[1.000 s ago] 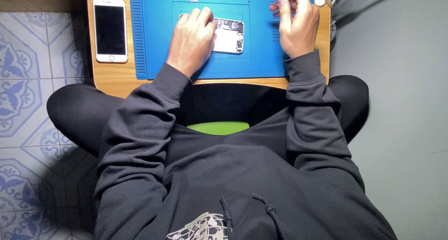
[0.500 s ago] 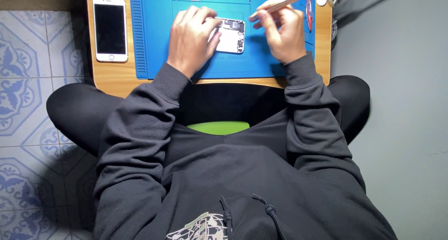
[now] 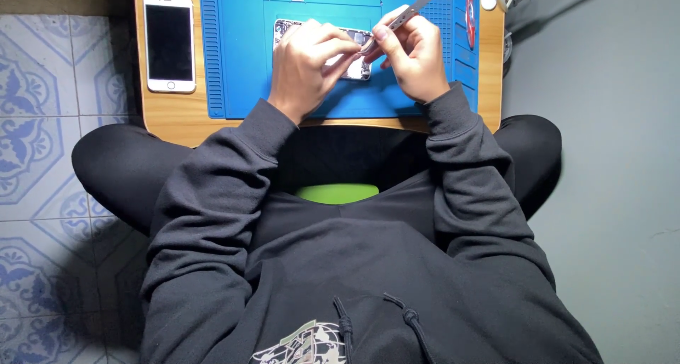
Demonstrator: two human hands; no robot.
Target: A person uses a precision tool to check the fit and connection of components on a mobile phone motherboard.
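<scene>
right hand (image 3: 414, 59) pinching tweezers (image 3: 404, 13), tips down-left

home repair corner | blue repair mat (image 3: 241, 66) | patterned floor tiles (image 3: 42, 158)

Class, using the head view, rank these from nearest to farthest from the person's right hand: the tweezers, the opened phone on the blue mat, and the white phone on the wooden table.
1. Tweezers: held in the right hand, slanting up to its right.
2. Opened phone: on the blue mat, just left of that hand, partly under the left hand.
3. White phone: far left, on the wooden table beside the mat.
</scene>
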